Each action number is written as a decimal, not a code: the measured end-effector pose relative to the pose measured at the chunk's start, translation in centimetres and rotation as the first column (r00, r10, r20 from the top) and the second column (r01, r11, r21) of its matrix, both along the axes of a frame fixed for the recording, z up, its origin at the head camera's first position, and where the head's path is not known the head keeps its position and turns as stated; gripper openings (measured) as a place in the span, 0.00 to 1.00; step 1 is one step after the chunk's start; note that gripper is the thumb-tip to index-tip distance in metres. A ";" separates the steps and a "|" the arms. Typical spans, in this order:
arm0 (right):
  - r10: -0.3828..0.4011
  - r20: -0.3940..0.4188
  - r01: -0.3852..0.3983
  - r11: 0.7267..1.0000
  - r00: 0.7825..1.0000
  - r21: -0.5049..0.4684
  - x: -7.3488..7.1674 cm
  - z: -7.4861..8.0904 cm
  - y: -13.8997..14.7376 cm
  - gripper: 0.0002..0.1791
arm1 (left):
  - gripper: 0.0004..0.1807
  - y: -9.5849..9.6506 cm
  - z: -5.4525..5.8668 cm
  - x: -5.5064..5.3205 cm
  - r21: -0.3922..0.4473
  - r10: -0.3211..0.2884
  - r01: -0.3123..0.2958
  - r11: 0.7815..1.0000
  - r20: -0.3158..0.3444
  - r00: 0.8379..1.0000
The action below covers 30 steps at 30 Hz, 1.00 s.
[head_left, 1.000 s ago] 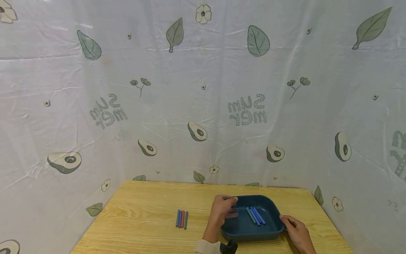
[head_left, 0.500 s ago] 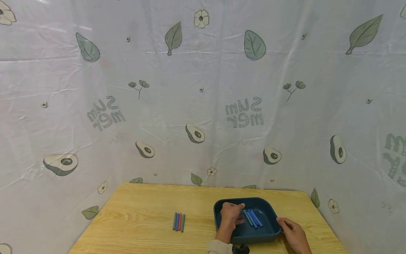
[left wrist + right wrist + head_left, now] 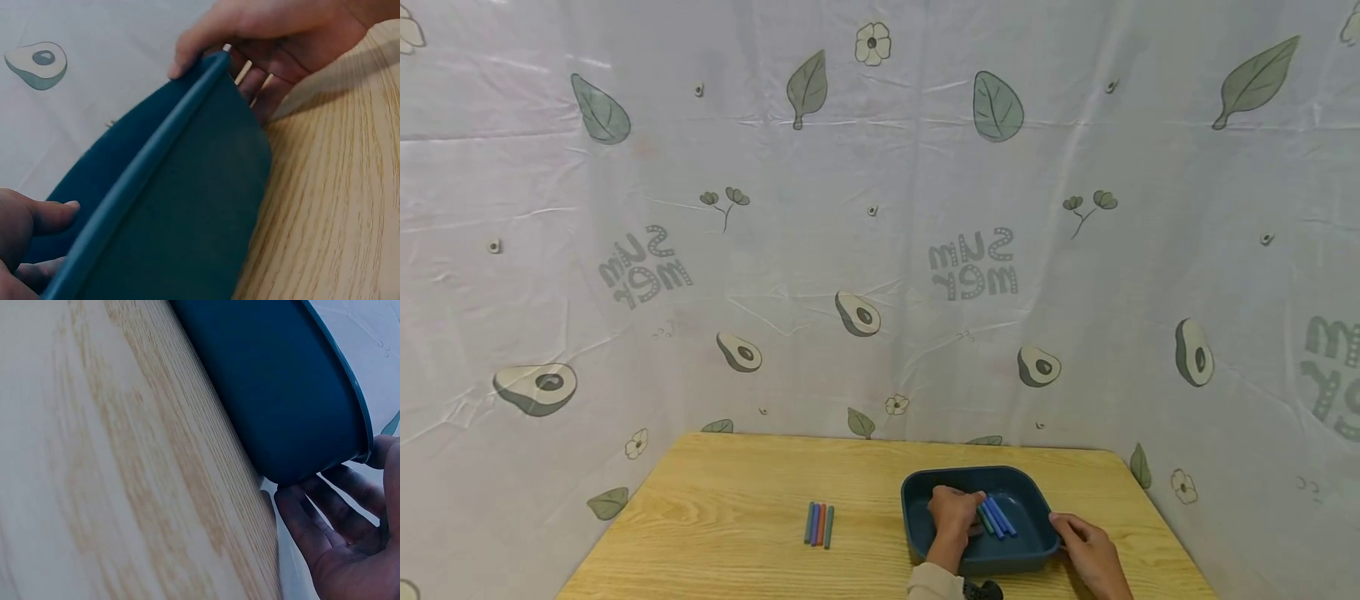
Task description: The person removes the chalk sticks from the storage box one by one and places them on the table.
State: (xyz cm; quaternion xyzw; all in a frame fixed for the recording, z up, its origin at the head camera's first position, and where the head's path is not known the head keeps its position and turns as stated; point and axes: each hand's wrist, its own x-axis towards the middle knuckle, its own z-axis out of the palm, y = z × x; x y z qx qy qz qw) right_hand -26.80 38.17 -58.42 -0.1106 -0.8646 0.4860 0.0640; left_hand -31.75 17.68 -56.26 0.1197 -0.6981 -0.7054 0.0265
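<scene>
A dark teal tray (image 3: 973, 564) with rounded corners stands on the table, holding a few blue and green crayon-like sticks (image 3: 1000, 517). My left hand (image 3: 951, 517) reaches down into it, thumb and fingers spread apart right beside the green stick. In the left wrist view, the thumb and a finger of that left hand (image 3: 25, 231) show inside the tray wall, with a gap between them. At the tray's right near corner, my right hand (image 3: 1092, 550) grips the rim. The right wrist view has this right hand (image 3: 350, 531) with its thumb over the rim and fingers under the outer wall.
Several similar sticks (image 3: 818, 525), green, blue and red, lie side by side on the wooden table (image 3: 722, 508) left of the tray. A pale printed sheet (image 3: 790, 250) hangs behind the table and along both sides.
My left hand has moved from the tray's left rim into the tray, rightward and down to the sticks. The right hand keeps its grip on the corner. The head view has shifted slightly.
</scene>
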 end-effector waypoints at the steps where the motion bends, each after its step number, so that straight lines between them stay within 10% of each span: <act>1: 0.000 0.000 0.000 1.000 1.000 0.012 0.1 0.0 0.0 0.37 | 0.14 0.1 -0.1 0.1 -0.006 0.003 -0.003 1.000 -0.002 1.000; 9: 0.005 0.001 -0.005 1.000 1.000 0.017 0.3 -0.2 0.1 0.39 | 0.15 1.2 -0.3 0.1 -0.161 0.077 -0.085 0.983 -0.051 0.996; 22: -0.021 -0.023 0.021 1.000 1.000 -0.006 0.4 -0.4 -0.4 0.37 | 0.21 1.5 -0.8 -0.6 -0.437 0.156 -0.184 0.881 -0.099 0.983; 30: -0.018 -0.011 0.018 1.000 1.000 0.007 0.5 -0.3 -0.4 0.37 | 0.21 1.3 -1.1 -0.9 -0.442 0.132 -0.153 0.884 -0.078 0.988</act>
